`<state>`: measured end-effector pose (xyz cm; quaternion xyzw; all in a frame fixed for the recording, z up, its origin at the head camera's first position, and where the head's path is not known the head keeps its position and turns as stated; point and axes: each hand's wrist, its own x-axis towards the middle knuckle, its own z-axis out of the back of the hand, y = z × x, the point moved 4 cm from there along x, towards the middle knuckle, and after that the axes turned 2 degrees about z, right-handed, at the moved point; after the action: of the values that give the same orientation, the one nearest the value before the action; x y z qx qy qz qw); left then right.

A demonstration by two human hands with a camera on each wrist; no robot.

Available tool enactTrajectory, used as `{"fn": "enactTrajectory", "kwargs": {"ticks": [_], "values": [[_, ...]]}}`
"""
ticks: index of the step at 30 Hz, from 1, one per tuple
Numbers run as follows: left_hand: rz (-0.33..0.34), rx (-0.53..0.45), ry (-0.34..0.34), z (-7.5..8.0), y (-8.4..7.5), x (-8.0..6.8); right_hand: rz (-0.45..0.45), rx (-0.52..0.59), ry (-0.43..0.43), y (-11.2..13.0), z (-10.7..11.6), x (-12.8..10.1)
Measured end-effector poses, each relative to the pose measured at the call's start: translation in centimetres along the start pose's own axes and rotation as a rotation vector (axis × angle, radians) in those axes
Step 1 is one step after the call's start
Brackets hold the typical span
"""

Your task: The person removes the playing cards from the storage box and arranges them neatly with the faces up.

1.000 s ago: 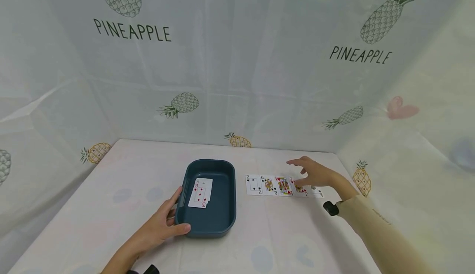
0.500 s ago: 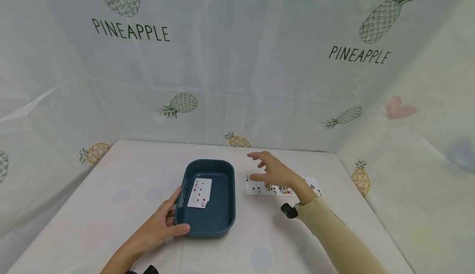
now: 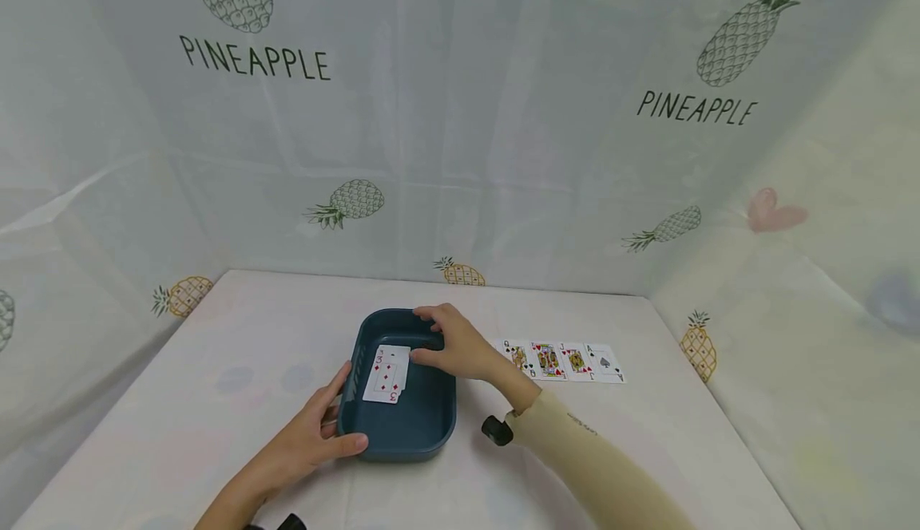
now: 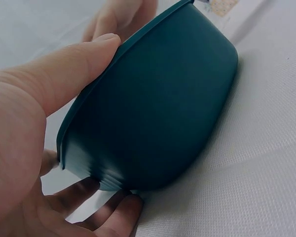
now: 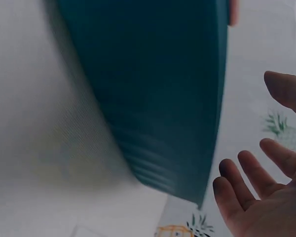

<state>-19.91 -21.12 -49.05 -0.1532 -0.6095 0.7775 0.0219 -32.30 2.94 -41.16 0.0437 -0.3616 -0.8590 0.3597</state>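
A dark blue rectangular tray stands on the table, with a small stack of playing cards inside, the three of diamonds on top. My left hand holds its near left corner, thumb at the rim and fingers along the outer wall; the left wrist view shows the thumb on the rim. Over the tray's right side is my right hand, fingers spread. In the right wrist view no card shows between the fingers. To its right lie face-up cards in a row, a king among them.
The row also has a queen, a jack and an ace of spades; its left end is hidden behind my right wrist. A pale cloth covers the table. A pineapple-print curtain hangs behind it.
My right hand has moved left, from above the jack, across the row, to over the tray. The left hand and the tray have stayed in place.
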Motion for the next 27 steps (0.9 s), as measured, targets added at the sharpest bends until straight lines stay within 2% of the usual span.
{"fn": "enactTrajectory", "kwargs": {"ticks": [8,10,18,27], "values": [[-0.015,-0.010,0.019,-0.2,-0.1,0.1,-0.001,-0.058,0.004,-0.2,-3.3,0.5],[-0.017,-0.016,0.025,-0.2,-0.1,0.1,0.003,-0.114,-0.014,-0.2,-4.0,0.7],[-0.009,0.009,0.022,-0.2,-0.4,0.1,0.006,-0.484,-0.048,0.0,-5.8,0.9],[-0.017,-0.022,0.047,0.1,-0.1,0.2,-0.021,-0.585,0.029,0.3,-6.5,1.4]]}}
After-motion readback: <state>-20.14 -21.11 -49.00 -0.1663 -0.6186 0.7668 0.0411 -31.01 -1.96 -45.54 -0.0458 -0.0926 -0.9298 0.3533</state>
